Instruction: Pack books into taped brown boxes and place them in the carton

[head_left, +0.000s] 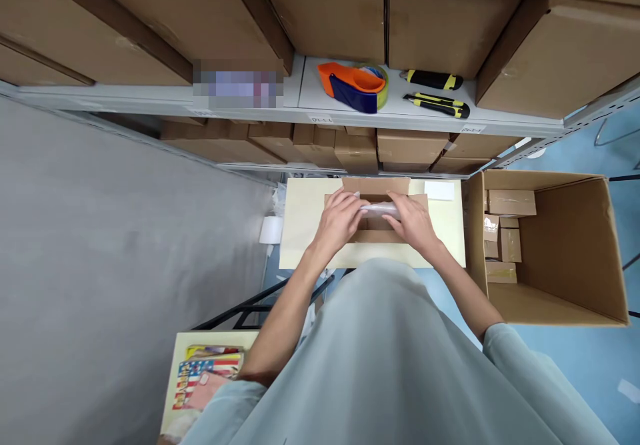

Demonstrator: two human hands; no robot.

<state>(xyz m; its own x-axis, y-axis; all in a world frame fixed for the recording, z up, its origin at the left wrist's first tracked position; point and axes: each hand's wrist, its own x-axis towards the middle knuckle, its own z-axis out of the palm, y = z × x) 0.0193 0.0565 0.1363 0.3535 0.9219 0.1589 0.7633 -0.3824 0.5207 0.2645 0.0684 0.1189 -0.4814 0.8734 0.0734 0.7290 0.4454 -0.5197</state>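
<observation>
Both hands are over a small open cardboard box on the pale yellow table. Between them stretches a narrow, translucent plastic-wrapped item, lying level across the box opening. My left hand is closed around its left end, and my right hand grips the right end. The box flaps stand spread outward, partly covered by my hands. What is inside the wrapping I cannot make out.
Right of the table stands a large open carton with several small boxes. A shelf above holds an orange tape dispenser, two utility knives and big cartons. Magazines lie on a lower-left surface. A grey wall bounds the left.
</observation>
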